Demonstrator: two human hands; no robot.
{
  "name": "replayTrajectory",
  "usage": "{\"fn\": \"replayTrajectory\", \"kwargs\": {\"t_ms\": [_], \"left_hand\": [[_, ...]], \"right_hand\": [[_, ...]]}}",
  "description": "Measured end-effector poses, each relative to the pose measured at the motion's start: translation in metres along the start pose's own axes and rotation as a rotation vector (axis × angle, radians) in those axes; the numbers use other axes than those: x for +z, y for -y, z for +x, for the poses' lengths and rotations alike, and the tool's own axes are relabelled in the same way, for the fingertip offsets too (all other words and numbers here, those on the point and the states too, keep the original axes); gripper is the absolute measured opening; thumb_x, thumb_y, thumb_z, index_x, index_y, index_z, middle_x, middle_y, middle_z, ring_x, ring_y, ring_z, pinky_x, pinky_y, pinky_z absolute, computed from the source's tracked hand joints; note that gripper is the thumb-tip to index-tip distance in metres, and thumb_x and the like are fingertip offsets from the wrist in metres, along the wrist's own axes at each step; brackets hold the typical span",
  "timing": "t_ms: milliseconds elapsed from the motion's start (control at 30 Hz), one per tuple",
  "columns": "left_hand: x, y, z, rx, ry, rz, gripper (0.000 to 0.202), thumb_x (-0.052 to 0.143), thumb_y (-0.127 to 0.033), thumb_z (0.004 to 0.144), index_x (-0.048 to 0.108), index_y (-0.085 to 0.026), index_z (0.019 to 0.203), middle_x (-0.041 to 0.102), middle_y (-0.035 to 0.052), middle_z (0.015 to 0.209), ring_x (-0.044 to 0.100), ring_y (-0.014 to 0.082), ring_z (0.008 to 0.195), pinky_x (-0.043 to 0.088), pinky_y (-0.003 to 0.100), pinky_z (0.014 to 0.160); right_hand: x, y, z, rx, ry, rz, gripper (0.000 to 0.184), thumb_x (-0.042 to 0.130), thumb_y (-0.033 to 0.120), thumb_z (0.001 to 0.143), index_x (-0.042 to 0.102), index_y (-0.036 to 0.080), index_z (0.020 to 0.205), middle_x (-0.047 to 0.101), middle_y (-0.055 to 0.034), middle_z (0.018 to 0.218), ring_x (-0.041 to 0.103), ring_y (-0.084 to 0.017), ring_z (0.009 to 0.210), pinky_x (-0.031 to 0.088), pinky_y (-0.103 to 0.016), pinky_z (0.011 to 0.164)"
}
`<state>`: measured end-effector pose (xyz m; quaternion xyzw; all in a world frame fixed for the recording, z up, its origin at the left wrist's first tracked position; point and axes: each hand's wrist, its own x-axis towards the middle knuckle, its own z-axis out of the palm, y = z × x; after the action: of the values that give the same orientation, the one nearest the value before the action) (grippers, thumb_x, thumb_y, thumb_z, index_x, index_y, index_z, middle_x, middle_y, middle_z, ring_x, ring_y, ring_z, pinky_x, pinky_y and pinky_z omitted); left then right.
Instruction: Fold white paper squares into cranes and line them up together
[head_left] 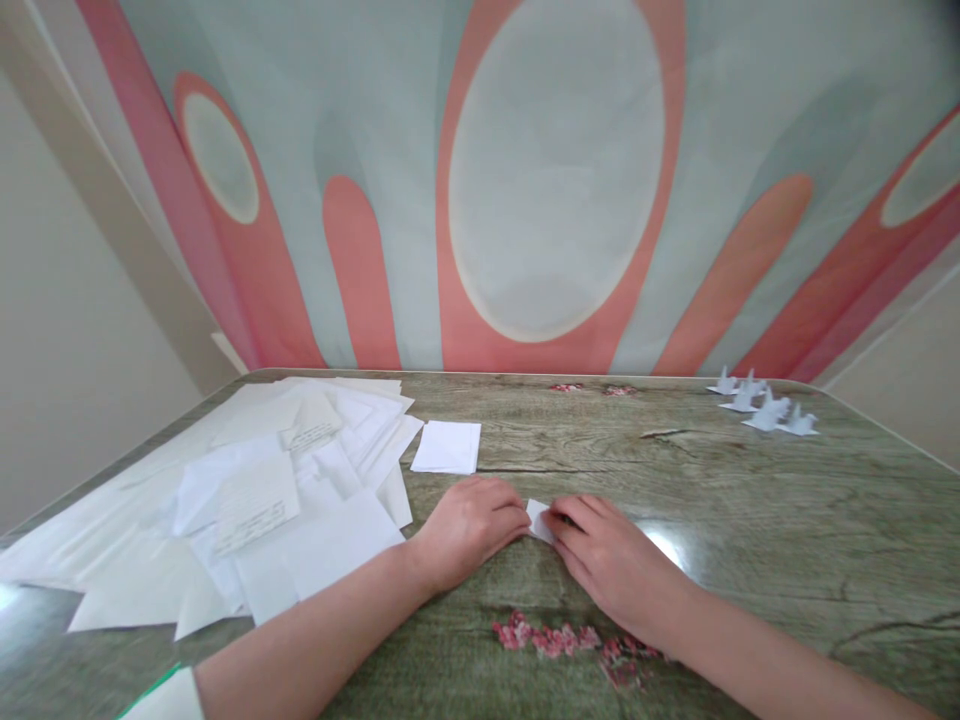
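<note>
A small folded piece of white paper (538, 521) lies low over the table between my hands. My left hand (474, 528) has its fingers closed on the paper's left side. From the right, my right hand (600, 550) pinches the same paper, with thumb and fingers bent around its edge. Fingers cover much of the paper, so its full folded shape is hidden. Just beyond my left hand sits a neat stack of white paper squares (447, 447).
A large spread of loose white sheets (322, 530), some with writing, covers the table's left side. Several folded paper cranes (769, 410) stand at the far right. The wood-grain tabletop (780, 530) bears pink flower prints and meets a painted wall (405, 250) behind.
</note>
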<state>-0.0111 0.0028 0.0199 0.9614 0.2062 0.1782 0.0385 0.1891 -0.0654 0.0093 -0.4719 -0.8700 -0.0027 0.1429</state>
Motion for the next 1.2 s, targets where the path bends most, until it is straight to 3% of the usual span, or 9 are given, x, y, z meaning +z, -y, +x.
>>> {"fn": "replayTrajectory", "kwargs": {"t_ms": [233, 700, 867, 1067, 1200], "left_hand": [[0.004, -0.008, 0.002, -0.074, 0.022, -0.027, 0.021, 0.040, -0.025, 0.092, 0.058, -0.016, 0.087, 0.060, 0.0054, 0.087, 0.054, 0.0172, 0.085, 0.043, 0.030, 0.079], [0.011, -0.020, 0.009, -0.329, 0.018, -0.153, 0.012, 0.042, -0.020, 0.088, 0.052, -0.017, 0.084, 0.054, 0.0043, 0.085, 0.052, 0.0172, 0.081, 0.044, 0.029, 0.073], [0.011, -0.022, 0.010, -0.375, 0.044, -0.128, 0.013, 0.041, -0.021, 0.089, 0.052, -0.017, 0.085, 0.053, 0.0045, 0.086, 0.052, 0.0172, 0.081, 0.045, 0.029, 0.073], [0.015, -0.021, 0.011, -0.377, 0.053, -0.095, 0.012, 0.040, -0.020, 0.089, 0.051, -0.017, 0.087, 0.052, 0.0047, 0.088, 0.052, 0.0176, 0.082, 0.045, 0.030, 0.075], [0.017, -0.020, 0.011, -0.382, 0.062, -0.084, 0.010, 0.042, -0.019, 0.088, 0.051, -0.017, 0.087, 0.052, 0.0046, 0.088, 0.052, 0.0176, 0.082, 0.045, 0.030, 0.074]], "right_hand": [[0.001, -0.003, 0.000, -0.005, -0.053, 0.159, 0.026, 0.046, 0.006, 0.082, 0.062, 0.016, 0.100, 0.059, -0.0075, 0.097, 0.051, -0.020, 0.094, 0.043, -0.039, 0.086], [-0.008, -0.011, 0.003, -0.010, 0.030, 0.275, 0.044, 0.040, -0.001, 0.072, 0.063, 0.018, 0.104, 0.062, -0.0065, 0.102, 0.051, -0.019, 0.098, 0.039, -0.038, 0.091], [-0.019, -0.016, 0.002, -0.086, 0.123, 0.318, 0.063, 0.037, -0.004, 0.066, 0.053, 0.019, 0.122, 0.061, -0.0057, 0.108, 0.050, -0.018, 0.104, 0.037, -0.038, 0.096], [-0.039, -0.023, -0.003, -0.168, 0.301, 0.258, 0.078, 0.038, -0.005, 0.061, 0.034, 0.015, 0.136, 0.049, -0.0085, 0.130, 0.040, -0.016, 0.121, 0.022, -0.039, 0.108], [-0.038, -0.023, -0.005, -0.208, 0.321, 0.212, 0.079, 0.041, -0.005, 0.061, 0.033, 0.017, 0.137, 0.042, -0.0080, 0.138, 0.035, -0.017, 0.126, 0.015, -0.044, 0.110]]}}
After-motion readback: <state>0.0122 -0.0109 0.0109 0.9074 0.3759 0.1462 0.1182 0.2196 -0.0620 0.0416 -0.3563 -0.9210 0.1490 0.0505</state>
